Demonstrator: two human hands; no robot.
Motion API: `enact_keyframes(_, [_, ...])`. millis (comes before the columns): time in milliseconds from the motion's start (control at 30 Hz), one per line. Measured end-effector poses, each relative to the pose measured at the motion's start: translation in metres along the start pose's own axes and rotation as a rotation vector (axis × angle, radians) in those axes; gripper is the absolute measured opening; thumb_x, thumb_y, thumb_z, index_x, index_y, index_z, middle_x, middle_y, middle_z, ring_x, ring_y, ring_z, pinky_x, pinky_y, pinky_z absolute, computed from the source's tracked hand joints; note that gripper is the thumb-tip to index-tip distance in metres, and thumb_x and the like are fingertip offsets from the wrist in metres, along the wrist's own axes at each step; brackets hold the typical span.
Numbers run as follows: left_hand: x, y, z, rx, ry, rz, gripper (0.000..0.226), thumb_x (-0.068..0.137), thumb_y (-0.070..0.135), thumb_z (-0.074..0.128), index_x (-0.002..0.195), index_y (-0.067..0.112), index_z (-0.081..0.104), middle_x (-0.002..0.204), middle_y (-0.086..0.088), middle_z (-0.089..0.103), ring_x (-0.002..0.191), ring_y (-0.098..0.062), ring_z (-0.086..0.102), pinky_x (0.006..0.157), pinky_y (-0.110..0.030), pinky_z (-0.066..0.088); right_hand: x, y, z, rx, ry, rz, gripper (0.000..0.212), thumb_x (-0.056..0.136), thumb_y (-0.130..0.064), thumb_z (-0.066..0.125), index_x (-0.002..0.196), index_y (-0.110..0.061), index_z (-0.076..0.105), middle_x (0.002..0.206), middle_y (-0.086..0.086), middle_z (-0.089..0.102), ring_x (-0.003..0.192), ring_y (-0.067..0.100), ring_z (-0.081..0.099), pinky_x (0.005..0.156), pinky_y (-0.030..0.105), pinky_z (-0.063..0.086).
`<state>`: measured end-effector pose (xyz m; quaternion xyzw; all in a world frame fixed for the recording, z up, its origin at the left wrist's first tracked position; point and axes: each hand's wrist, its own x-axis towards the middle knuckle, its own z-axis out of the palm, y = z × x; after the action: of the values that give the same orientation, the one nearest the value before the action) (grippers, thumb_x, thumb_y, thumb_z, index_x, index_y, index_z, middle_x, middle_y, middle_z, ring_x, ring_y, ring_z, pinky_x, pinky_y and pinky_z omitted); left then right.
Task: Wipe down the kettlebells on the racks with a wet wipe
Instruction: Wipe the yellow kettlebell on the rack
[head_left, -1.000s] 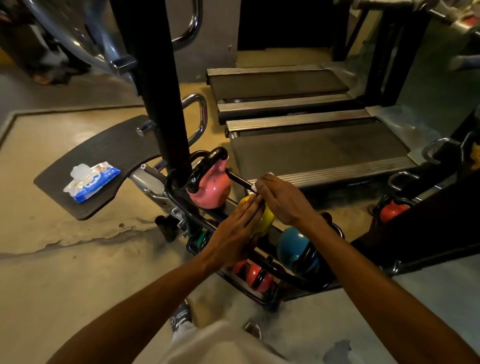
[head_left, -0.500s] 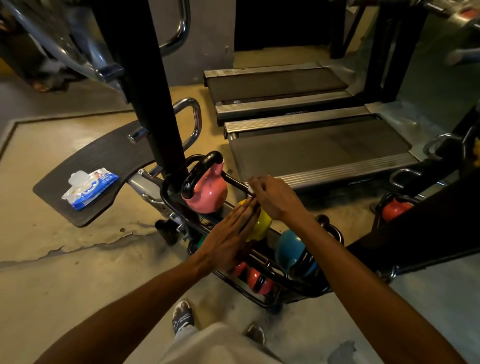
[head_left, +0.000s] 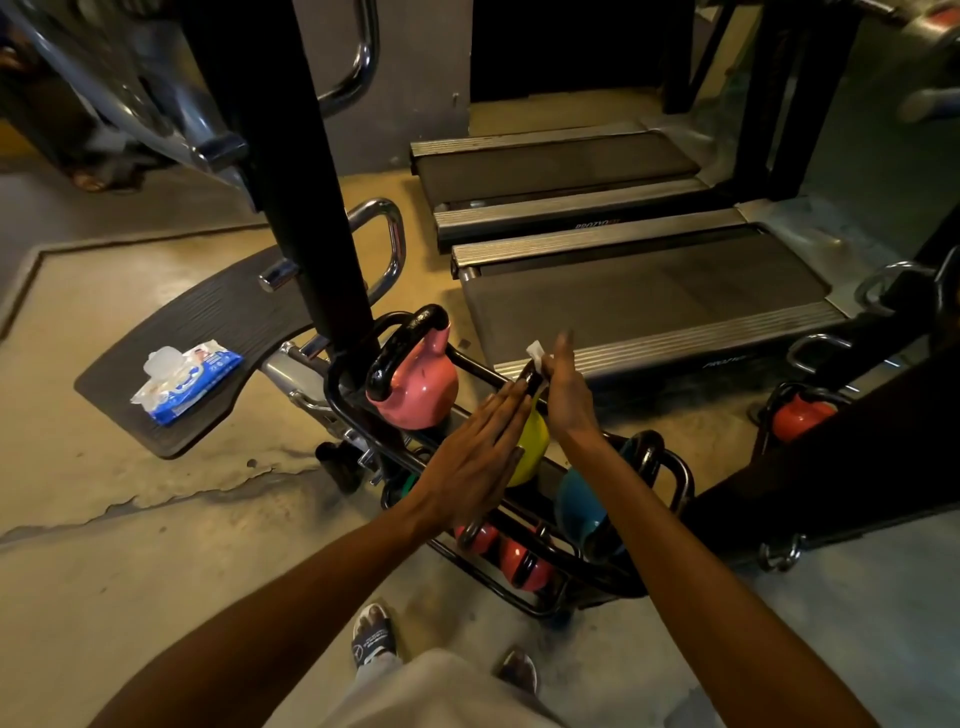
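A yellow kettlebell (head_left: 534, 441) with a black handle sits in the middle of the black rack (head_left: 681, 475), between a pink kettlebell (head_left: 415, 389) and a blue kettlebell (head_left: 576, 512). My left hand (head_left: 475, 462) lies flat with straight fingers against the yellow bell's near side. My right hand (head_left: 566, 387) stands upright with straight fingers, pressing a white wet wipe (head_left: 535, 354) against the bell's handle. Only a corner of the wipe shows. Red kettlebells (head_left: 522, 569) rest on the lower tier.
A blue pack of wipes (head_left: 187, 379) lies on a dark footplate (head_left: 208, 317) to the left. A black post (head_left: 291, 182) rises behind the pink bell. Two treadmills (head_left: 649, 296) lie beyond the rack. An orange kettlebell (head_left: 800, 415) sits in another rack on the right.
My right hand has uncurled from the yellow bell's handle and now stands upright with the wipe showing. My left hand has flattened and stays on the bell.
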<state>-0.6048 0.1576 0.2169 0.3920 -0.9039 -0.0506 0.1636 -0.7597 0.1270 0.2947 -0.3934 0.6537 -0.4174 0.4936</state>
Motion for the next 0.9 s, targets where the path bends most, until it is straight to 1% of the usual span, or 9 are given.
enact_keyframes(133, [0.001,0.005,0.000,-0.041,0.021,-0.025,0.064,0.114,0.039,0.029,0.166,0.010,0.004,0.174,-0.014,0.000,0.162,-0.017,-0.008,0.130,-0.036,-0.003,0.009,0.004,-0.001,0.221,-0.035,0.128,0.118,0.074,-0.100,0.023,0.151,-0.015,0.052,0.138,0.010,0.063,0.124,0.025,0.060,0.116,0.050,0.042])
enact_keyframes(267, [0.001,0.006,-0.003,-0.040,0.038,-0.019,0.067,0.113,0.041,0.032,0.165,0.008,0.008,0.173,-0.016,0.003,0.162,-0.018,-0.006,0.131,-0.032,-0.006,0.024,0.006,0.001,0.394,-0.052,0.208,0.138,0.061,-0.107,0.035,0.155,-0.007,0.041,0.143,0.014,0.053,0.138,0.034,0.052,0.120,0.054,0.038])
enact_keyframes(400, [0.001,0.007,-0.001,-0.061,0.029,-0.036,0.069,0.113,0.042,0.034,0.166,0.007,0.008,0.174,-0.015,0.000,0.162,-0.018,-0.006,0.131,-0.032,-0.007,0.021,0.002,0.001,0.400,-0.060,0.185,0.137,0.062,-0.105,0.030,0.160,-0.010,0.034,0.154,0.023,0.048,0.140,0.037,0.050,0.120,0.055,0.038])
enact_keyframes(500, [0.000,0.008,0.001,-0.072,0.000,-0.045,0.071,0.113,0.044,0.035,0.167,0.009,0.007,0.175,-0.014,-0.002,0.163,-0.021,-0.005,0.132,-0.039,0.001,0.030,0.002,-0.003,0.348,-0.054,0.206,0.144,0.053,-0.112,0.030,0.154,-0.010,0.041,0.142,0.016,0.051,0.133,0.032,0.050,0.119,0.055,0.036])
enact_keyframes(533, [0.000,0.007,0.001,-0.066,-0.009,-0.043,0.071,0.113,0.045,0.035,0.167,0.009,0.007,0.175,-0.014,-0.002,0.163,-0.021,-0.004,0.132,-0.042,0.004,0.031,0.000,-0.003,0.303,-0.045,0.188,0.138,0.055,-0.111,0.027,0.148,-0.011,0.048,0.138,0.014,0.052,0.129,0.029,0.051,0.118,0.053,0.037])
enact_keyframes(633, [0.001,0.005,0.001,-0.068,-0.019,-0.033,0.072,0.112,0.045,0.037,0.167,0.007,0.009,0.175,-0.015,-0.001,0.163,-0.023,-0.002,0.132,-0.047,0.011,0.022,-0.006,-0.004,0.046,-0.076,0.009,0.113,0.081,-0.095,0.011,0.135,-0.012,0.067,0.131,0.003,0.062,0.122,0.020,0.056,0.109,0.044,0.037])
enact_keyframes(733, [0.000,0.005,-0.001,-0.059,-0.016,-0.018,0.072,0.112,0.048,0.033,0.167,0.007,0.010,0.175,-0.015,0.001,0.163,-0.025,0.001,0.132,-0.049,0.015,0.027,-0.004,-0.010,-0.284,-0.138,-0.172,0.089,0.099,-0.078,0.013,0.102,-0.016,0.077,0.102,-0.005,0.070,0.097,0.014,0.065,0.093,0.037,0.046])
enact_keyframes(800, [-0.001,0.003,-0.002,-0.034,-0.016,-0.002,0.072,0.112,0.049,0.032,0.167,0.007,0.011,0.175,-0.015,0.002,0.163,-0.025,0.001,0.132,-0.047,0.014,0.040,-0.004,-0.017,-0.423,-0.150,-0.207,0.081,0.100,-0.078,0.014,0.084,-0.025,0.074,0.090,-0.006,0.072,0.088,0.015,0.066,0.084,0.037,0.047])
enact_keyframes(900, [-0.001,0.003,-0.005,-0.002,-0.016,0.007,0.072,0.112,0.046,0.038,0.167,0.008,0.011,0.175,-0.015,0.003,0.163,-0.024,-0.001,0.132,-0.046,0.012,0.060,-0.003,-0.027,-0.494,-0.201,-0.206,0.084,0.098,-0.080,0.013,0.086,-0.025,0.075,0.092,-0.004,0.073,0.089,0.016,0.067,0.083,0.037,0.048])
